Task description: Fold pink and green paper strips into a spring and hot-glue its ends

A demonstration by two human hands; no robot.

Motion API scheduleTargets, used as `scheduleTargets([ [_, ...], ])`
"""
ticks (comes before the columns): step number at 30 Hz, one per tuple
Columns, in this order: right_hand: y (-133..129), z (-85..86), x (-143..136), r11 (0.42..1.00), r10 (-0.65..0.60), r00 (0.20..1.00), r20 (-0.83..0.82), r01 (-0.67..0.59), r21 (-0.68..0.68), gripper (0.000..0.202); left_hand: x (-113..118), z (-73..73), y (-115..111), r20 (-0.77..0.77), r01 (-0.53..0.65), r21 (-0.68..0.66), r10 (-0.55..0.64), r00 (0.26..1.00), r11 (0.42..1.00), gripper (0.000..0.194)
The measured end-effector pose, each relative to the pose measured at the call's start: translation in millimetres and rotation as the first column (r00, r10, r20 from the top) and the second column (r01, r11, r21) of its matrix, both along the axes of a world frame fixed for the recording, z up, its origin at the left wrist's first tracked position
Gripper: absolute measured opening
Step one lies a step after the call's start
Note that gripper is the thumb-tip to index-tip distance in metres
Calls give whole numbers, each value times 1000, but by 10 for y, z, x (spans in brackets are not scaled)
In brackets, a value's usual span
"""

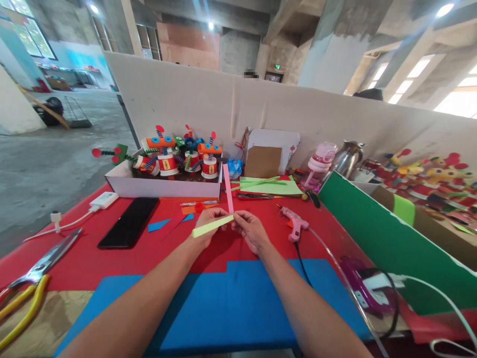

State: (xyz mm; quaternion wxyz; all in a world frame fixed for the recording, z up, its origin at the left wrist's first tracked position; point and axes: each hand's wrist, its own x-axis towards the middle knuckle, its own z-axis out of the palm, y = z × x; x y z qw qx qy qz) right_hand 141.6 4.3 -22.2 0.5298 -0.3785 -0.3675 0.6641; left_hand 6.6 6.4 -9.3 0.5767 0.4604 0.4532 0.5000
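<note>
A pink paper strip [228,189] stands upright and meets a pale green strip [212,226] at a corner between my two hands. My left hand [209,223] is closed on the strips, behind the green one, which slants down to the left across its fingers. At the corner where the strips join, my right hand [250,228] pinches them between thumb and finger. Just behind my left hand lie a small red curl of paper [199,207] and an orange scrap [189,210]. A pink glue gun [296,223] rests to the right of my hands.
Black phone [128,223] and large scissors [39,271] lie left. Behind is a white box [164,188] of cup figures. Green paper [270,185], a pink bottle [321,161] and a metal jug [346,158] are at the back; a green-sided box [391,243] and purple power strip [363,288] stand right.
</note>
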Motion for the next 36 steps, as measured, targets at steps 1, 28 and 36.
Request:
scheduleTargets([
  [1,-1,-1,-2,1000,-7,1000,5,7,2,31,2,5,-3,-11,-3,4,3,1000,1000,11],
  [28,-15,31,-6,985,-108,979,172,83,148,27,-6,-77,26,47,-33,-19,34,998,999,26],
  [36,35,-4,68,997,13,977,214,-29,74,33,-80,-57,57,-167,11,62,0,986,998,11],
])
